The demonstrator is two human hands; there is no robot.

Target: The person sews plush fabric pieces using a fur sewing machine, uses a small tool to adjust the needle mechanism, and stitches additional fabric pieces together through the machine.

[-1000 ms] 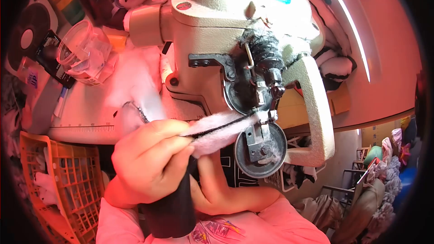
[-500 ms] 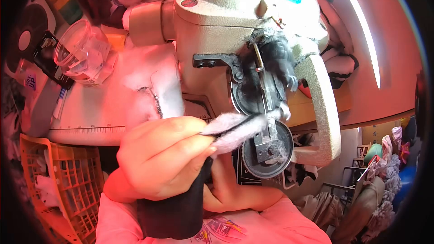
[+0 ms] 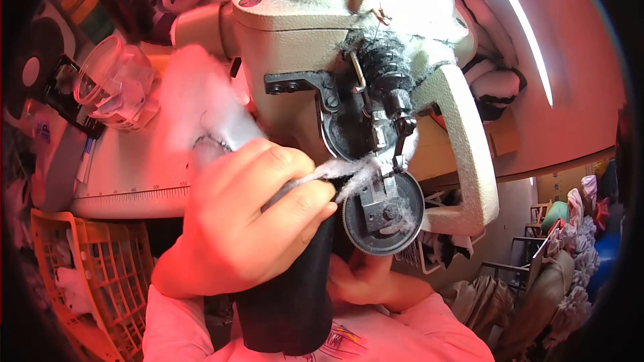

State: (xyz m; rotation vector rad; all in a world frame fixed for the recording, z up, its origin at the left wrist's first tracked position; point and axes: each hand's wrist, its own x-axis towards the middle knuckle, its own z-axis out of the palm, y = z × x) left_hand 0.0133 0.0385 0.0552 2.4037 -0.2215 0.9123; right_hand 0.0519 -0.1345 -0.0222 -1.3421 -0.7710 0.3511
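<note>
My left hand (image 3: pixel 261 221) is closed, its fingers pinching the edges of a piece of fluffy white fabric (image 3: pixel 332 171) with black fabric (image 3: pixel 285 315) hanging below. The white pile reaches the feed discs (image 3: pixel 382 214) of a cream sewing machine (image 3: pixel 342 10), close to the needle area. Lower down, my right hand (image 3: pixel 362 281) is partly behind the black fabric, and its fingers are hidden. More white fluffy material (image 3: pixel 208 107) with a dark stitched line rises behind my left hand, blurred.
A clear plastic tub (image 3: pixel 117 84) stands on the table at left, behind a printed ruler (image 3: pixel 134 194). An orange crate (image 3: pixel 100 281) is below the table edge. The machine's curved cream arm (image 3: pixel 469 154) stands right of the discs. Piled cloth (image 3: pixel 476 308) lies at lower right.
My left hand has shifted slightly right with the fabric, and the black part hangs further right. The white material behind it has risen. The machine's needle parts are in another position; the view has moved slightly.
</note>
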